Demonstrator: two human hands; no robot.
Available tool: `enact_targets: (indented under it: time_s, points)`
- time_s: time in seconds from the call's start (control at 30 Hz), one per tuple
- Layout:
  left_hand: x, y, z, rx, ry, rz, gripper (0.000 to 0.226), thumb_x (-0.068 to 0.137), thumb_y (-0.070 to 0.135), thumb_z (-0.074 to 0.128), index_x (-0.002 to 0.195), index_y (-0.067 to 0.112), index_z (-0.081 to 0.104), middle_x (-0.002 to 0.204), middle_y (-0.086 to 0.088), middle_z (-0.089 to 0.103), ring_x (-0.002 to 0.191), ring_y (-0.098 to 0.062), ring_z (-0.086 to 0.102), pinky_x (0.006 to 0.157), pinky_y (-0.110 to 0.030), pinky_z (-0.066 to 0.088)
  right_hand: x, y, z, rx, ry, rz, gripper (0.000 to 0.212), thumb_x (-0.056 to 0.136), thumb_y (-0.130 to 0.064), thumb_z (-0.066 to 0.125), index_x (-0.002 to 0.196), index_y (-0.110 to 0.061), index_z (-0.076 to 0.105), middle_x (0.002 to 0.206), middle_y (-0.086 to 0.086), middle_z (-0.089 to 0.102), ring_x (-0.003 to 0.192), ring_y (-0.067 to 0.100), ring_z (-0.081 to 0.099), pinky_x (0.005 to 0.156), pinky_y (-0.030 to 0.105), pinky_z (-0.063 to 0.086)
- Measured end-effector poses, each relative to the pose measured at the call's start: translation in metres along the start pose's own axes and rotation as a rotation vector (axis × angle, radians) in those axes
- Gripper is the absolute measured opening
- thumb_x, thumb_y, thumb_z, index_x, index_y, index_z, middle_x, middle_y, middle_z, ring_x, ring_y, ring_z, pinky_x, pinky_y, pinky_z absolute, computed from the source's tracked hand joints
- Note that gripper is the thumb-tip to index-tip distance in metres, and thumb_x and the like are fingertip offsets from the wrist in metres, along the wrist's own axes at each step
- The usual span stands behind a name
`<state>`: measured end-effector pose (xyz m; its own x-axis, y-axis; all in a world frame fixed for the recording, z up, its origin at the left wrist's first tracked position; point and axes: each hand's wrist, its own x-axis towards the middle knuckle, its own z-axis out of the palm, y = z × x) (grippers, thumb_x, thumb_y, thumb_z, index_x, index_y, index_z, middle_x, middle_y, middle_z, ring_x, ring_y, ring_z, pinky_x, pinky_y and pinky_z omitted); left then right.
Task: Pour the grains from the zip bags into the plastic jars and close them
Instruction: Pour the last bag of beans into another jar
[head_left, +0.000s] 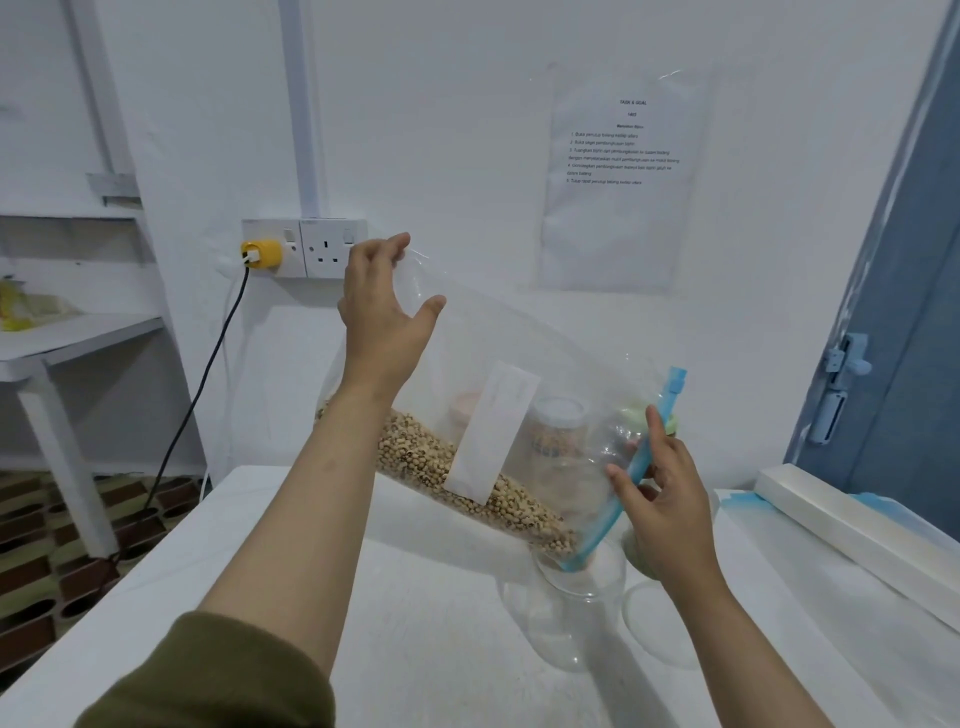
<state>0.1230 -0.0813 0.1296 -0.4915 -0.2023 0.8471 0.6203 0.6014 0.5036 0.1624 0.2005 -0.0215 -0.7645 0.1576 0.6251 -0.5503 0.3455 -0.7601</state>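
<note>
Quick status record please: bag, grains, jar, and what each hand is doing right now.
bag: clear zip bag, tilted, blue zip end low
grains: beans gathered along lower edge, near the mouth
jar: open clear jar on white table, under bag mouth
left hand: holds raised bag bottom
right hand: grip on blue zip strip

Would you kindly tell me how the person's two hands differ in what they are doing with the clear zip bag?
The left hand holds the clear zip bag's raised bottom corner; the right hand pinches its blue zip strip, low, over the clear plastic jar. Left sits higher, right lower. Both grip the same bag.
</note>
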Motion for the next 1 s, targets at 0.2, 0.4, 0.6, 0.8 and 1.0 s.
enact_targets:
  time_s: [0.2,0.4,0.6,0.8,1.0]
  points:
    - [-0.0013,-0.0002,-0.0014,0.002,-0.002,0.009,0.065,0.078,0.032,0.069,0.137,0.018,0.048,0.123,0.011,0.036,0.122,-0.007,0.046,0.107,-0.053,0.039,-0.0008,0.0009,0.0012,-0.011,0.000,0.002,0.072,0.091,-0.019,0.067,0.151,-0.035,0.032,0.118,-0.012,0.051,0.115,-0.001,0.055,0.092,0.020,0.051]
    - [-0.0019,-0.0018,-0.0013,0.004,-0.003,0.013,0.064,0.078,0.030,0.070,0.137,0.017,0.048,0.124,0.011,0.037,0.121,-0.005,0.046,0.106,-0.053,0.039,-0.0016,0.0020,0.0005,-0.023,-0.010,0.004,0.073,0.090,-0.024,0.066,0.152,-0.035,0.031,0.117,-0.013,0.050,0.116,0.004,0.055,0.091,0.020,0.050]
    - [-0.0016,0.0001,0.0006,0.005,-0.002,0.026,0.063,0.079,0.029,0.070,0.137,0.018,0.048,0.124,0.012,0.037,0.121,-0.005,0.046,0.106,-0.054,0.039,-0.0020,0.0028,-0.0008,-0.006,-0.007,0.015,0.073,0.090,-0.021,0.067,0.153,-0.032,0.032,0.122,-0.008,0.051,0.115,0.002,0.056,0.092,0.024,0.051]
    - [-0.0020,-0.0004,0.0023,0.013,-0.003,0.028,0.064,0.078,0.031,0.069,0.137,0.019,0.048,0.125,0.011,0.037,0.121,-0.004,0.046,0.106,-0.054,0.040,-0.0020,0.0042,-0.0006,0.000,-0.005,0.014,0.073,0.090,-0.020,0.068,0.153,-0.031,0.033,0.121,-0.007,0.052,0.115,0.003,0.057,0.095,0.029,0.053]
    - [-0.0013,-0.0026,0.0020,0.010,0.000,0.024,0.064,0.078,0.031,0.070,0.137,0.018,0.048,0.124,0.012,0.038,0.121,-0.006,0.047,0.106,-0.053,0.040,-0.0015,0.0032,-0.0001,0.016,-0.008,0.011,0.073,0.090,-0.020,0.067,0.153,-0.032,0.032,0.121,-0.009,0.053,0.115,0.003,0.058,0.094,0.028,0.052]
